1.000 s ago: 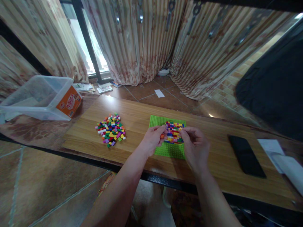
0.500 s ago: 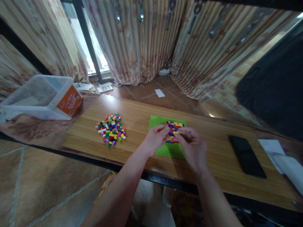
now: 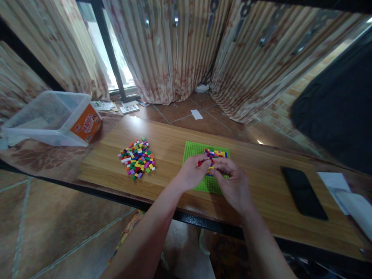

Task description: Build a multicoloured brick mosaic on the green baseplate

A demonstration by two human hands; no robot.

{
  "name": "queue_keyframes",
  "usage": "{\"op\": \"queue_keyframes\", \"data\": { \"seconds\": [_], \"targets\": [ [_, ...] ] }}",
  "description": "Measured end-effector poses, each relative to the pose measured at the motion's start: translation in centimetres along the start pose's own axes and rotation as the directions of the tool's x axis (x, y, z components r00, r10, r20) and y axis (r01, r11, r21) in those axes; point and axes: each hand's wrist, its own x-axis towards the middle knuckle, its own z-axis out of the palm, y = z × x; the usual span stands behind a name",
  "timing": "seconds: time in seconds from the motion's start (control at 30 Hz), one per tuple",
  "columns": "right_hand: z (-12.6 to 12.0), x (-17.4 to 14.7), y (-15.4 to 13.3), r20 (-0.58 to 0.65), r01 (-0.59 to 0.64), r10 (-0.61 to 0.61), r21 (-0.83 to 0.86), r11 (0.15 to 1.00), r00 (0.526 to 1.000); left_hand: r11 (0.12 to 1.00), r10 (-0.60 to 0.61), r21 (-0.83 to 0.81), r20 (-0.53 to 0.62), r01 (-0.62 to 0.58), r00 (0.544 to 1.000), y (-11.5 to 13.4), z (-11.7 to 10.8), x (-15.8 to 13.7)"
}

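A green studded baseplate [image 3: 190, 149] lies on the wooden board, with a block of multicoloured building bricks [image 3: 216, 153] built up on it. My left hand [image 3: 194, 173] is closed over the left part of the plate, and a red building brick [image 3: 200, 163] shows between its thumb and fingers. From the right, my right hand [image 3: 235, 182] pinches at a small yellow building brick [image 3: 212, 168]. The fingertips of both hands nearly meet above the built bricks and cover their near part. A pile of loose bricks [image 3: 138, 159] lies to the left of the plate.
A clear plastic bin [image 3: 52, 133] with an orange label stands at the far left. On the right lie a black phone-like slab [image 3: 303, 192] and white papers [image 3: 334, 186]. The wooden board [image 3: 165, 174] ends near the dark table edge. Striped curtains [image 3: 180, 58] hang behind.
My right hand has shifted a little to the left, bringing its fingertips closer to my left hand. The left hand has turned slightly and stays over the plate.
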Motion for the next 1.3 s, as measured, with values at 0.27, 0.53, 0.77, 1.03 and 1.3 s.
{"op": "queue_keyframes", "data": {
  "seconds": [0.27, 0.53, 0.77, 1.03, 1.3],
  "targets": [
    [-0.2, -0.1, 0.8, 0.015, 0.075, -0.074, -0.065, 0.995, 0.997, 0.992, -0.094, -0.1, -0.125, 0.082, 0.988, -0.2, 0.5, 0.1],
    [-2.3, 0.6, 2.4, -0.088, 0.103, -0.127, -0.239, 0.966, 0.988, 0.968, -0.203, -0.201, -0.277, 0.15, 0.939, -0.3, 0.0, 0.4],
    [-1.7, 0.9, 2.5, -0.046, 0.151, -0.178, -0.352, 0.924, 0.983, 0.965, -0.229, -0.193, -0.283, 0.178, 0.931, -0.7, 0.0, 0.7],
    [-0.8, 0.7, 3.1, -0.132, 0.092, -0.152, -0.38, 0.921, 0.98, 0.968, -0.211, -0.191, -0.275, 0.162, 0.938, -0.6, 0.0, 0.6],
    [-0.4, 0.9, 3.5, -0.175, 0.03, -0.08, -0.272, 0.962, 0.981, 0.968, -0.215, -0.188, -0.269, 0.168, 0.939, -0.7, 0.0, 0.5]
  ]
}}
